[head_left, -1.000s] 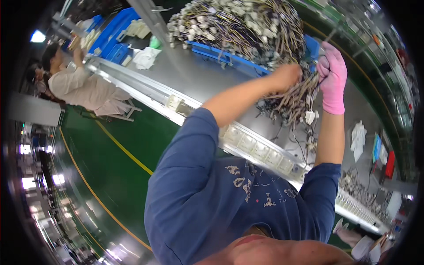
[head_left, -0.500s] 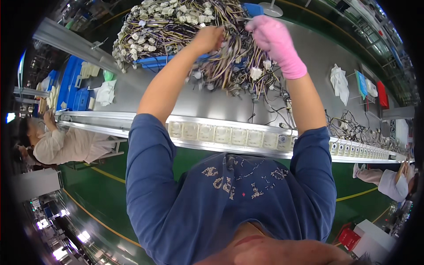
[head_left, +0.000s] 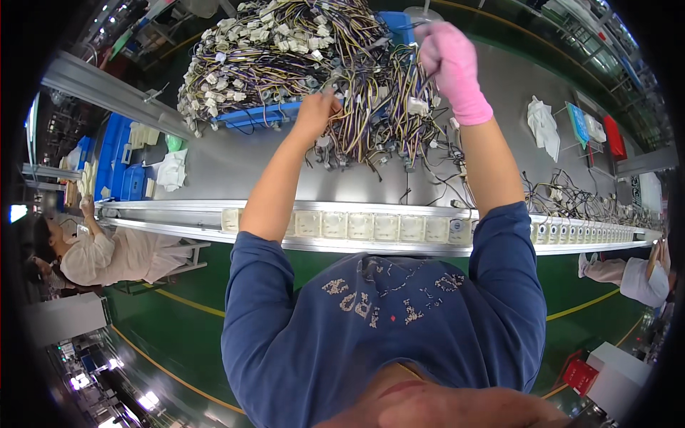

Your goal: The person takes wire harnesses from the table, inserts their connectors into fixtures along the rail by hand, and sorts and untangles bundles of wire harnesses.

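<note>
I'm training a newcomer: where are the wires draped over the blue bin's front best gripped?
Probably mid-length, gathered as a bunch, from the near side: the wires spill over the blue bin toward the person, leaving that stretch exposed, while grey connectors crowd their lower ends.

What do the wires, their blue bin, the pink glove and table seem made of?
Wires: probably plastic-coated, thin, multicoloured. Blue bin: likely plastic, smooth, evenly coloured. Pink glove: seemingly fabric, matte, snug at the wrist. Table: apparently metal, grey with a soft sheen.
</note>
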The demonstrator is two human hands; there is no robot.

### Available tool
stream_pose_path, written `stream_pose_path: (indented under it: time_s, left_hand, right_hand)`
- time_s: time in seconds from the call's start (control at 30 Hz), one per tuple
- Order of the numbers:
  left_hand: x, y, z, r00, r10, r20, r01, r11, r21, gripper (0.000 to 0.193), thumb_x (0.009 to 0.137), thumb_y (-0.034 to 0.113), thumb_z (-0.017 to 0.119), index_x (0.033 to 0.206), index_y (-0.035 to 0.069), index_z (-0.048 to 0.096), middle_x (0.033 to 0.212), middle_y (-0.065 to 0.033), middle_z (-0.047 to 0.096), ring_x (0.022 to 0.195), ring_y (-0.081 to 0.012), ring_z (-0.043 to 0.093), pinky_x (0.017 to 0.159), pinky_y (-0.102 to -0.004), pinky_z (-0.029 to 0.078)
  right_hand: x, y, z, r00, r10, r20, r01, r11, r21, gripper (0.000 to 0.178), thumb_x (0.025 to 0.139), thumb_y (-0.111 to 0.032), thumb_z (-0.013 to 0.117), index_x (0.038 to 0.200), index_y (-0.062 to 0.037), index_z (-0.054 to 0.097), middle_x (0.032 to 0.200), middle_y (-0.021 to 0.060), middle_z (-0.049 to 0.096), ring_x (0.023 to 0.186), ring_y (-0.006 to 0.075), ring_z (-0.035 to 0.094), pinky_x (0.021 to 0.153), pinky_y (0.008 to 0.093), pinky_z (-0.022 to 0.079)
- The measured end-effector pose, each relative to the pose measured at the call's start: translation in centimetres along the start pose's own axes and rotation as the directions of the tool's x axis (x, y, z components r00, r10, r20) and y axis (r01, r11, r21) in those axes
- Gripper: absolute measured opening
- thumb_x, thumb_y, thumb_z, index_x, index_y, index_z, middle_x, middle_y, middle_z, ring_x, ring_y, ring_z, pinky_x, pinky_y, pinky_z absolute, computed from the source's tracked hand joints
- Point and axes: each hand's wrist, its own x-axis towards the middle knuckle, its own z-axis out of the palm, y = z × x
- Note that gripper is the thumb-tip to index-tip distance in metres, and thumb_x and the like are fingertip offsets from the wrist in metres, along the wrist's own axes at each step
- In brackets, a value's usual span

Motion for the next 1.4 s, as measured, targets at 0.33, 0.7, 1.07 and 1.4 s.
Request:
stream_pose_path:
  time_s: [0.33, 0.7, 1.07, 1.4]
  left_hand:
    - [-0.3, 4.0, -1.2, 0.970, -0.237, 0.042, 0.238, 0.915, -0.327, 0.050, 0.099, 0.038, 0.032, 0.092, -0.002, 0.060, 0.071, -0.0140, 0.067, 0.058, -0.0159, 0.061, 0.055, -0.0270, 0.049]
    - [-0.6, 3.0, 2.9, 0.991, 0.079, 0.108, -0.043, 0.952, -0.302, 0.051, 0.094, 0.039, 0.048, 0.131, 0.003, 0.047, 0.128, -0.0122, 0.046, 0.114, -0.0195, 0.045, 0.100, -0.0330, 0.032]
    - [-4.6, -3.4, 1.1, 0.970, -0.132, 0.205, 0.110, 0.987, 0.114, 0.040, 0.073, 0.022, 0.073, 0.105, 0.003, 0.060, 0.107, -0.0125, 0.060, 0.097, -0.0250, 0.057, 0.083, -0.0348, 0.045]
    - [-7.2, 1.7, 2.5, 0.844, 0.514, 0.151, -0.506, 0.672, 0.540, 0.015, 0.074, 0.012, 0.063, 0.085, 0.004, 0.057, 0.084, -0.0141, 0.057, 0.084, -0.0362, 0.056, 0.072, -0.0422, 0.046]
  right_hand:
    - [-1.9, 5.1, -0.6, 0.928, 0.366, 0.076, -0.079, 0.391, -0.917, 0.035, 0.082, -0.020, 0.052, 0.110, 0.0014, 0.056, 0.091, 0.0100, 0.059, 0.076, 0.0165, 0.057, 0.070, 0.0286, 0.047]
    - [-3.9, 15.3, 1.7, 0.880, 0.412, 0.239, 0.168, 0.200, -0.965, 0.032, 0.077, -0.027, 0.057, 0.096, -0.0017, 0.062, 0.091, 0.0209, 0.064, 0.089, 0.0369, 0.061, 0.081, 0.0419, 0.048]
    - [-5.0, 12.7, 1.1, 0.826, 0.525, -0.207, -0.555, 0.822, -0.127, 0.008, 0.083, -0.012, 0.063, 0.084, -0.0042, 0.065, 0.053, -0.0050, 0.042, 0.036, 0.0033, 0.029, 0.035, 0.0218, 0.017]
    - [-3.4, 12.3, -0.1, 0.839, 0.249, -0.485, -0.431, 0.847, -0.312, 0.012, 0.081, -0.010, 0.058, 0.085, -0.0026, 0.067, 0.076, 0.0091, 0.066, 0.064, 0.0131, 0.060, 0.062, 0.0265, 0.048]
